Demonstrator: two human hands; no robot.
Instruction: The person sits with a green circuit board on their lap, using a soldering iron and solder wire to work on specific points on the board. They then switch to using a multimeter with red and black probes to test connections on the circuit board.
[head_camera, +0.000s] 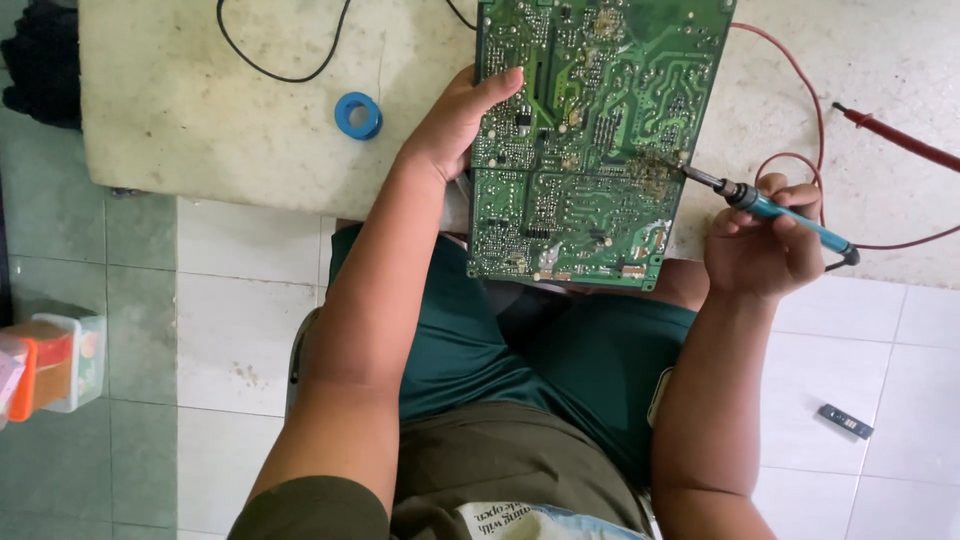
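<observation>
Lap: you are sitting on a tiled floor (240, 330), your green shorts (560, 360) showing nearest, below the table's edge.
Floor left: a clear tub (75, 360) with an orange box inside is standing at the near left.
Floor right: a small dark stick (845, 421) is lying on a white tile at the near right, well apart from you.
Right hand: your right hand (765, 240) is clenching around a blue-handled soldering iron (790, 218), fingers curled over the grip, just off the board's right edge.
Iron tip: the metal tip is pointing left and touching the board near its right side, at a browned patch of solder joints.
Board: the green circuit board (585, 130) is lying solder side up on the table, its near edge hanging over the table's edge above your lap.
Left hand: your left hand (455, 125) is grasping the board's left edge, thumb resting on top of it, fingers hidden beneath.
Table: the pale stone table (200, 110) is bearing the board.
Tape: a blue roll (358, 115) is lying on the table left of your left hand, apart from it.
Leads: a black wire (285, 75) is looping at the far left; a red wire (815, 130) is curving past your right hand, and a red probe (900, 137) is lying at the far right.
</observation>
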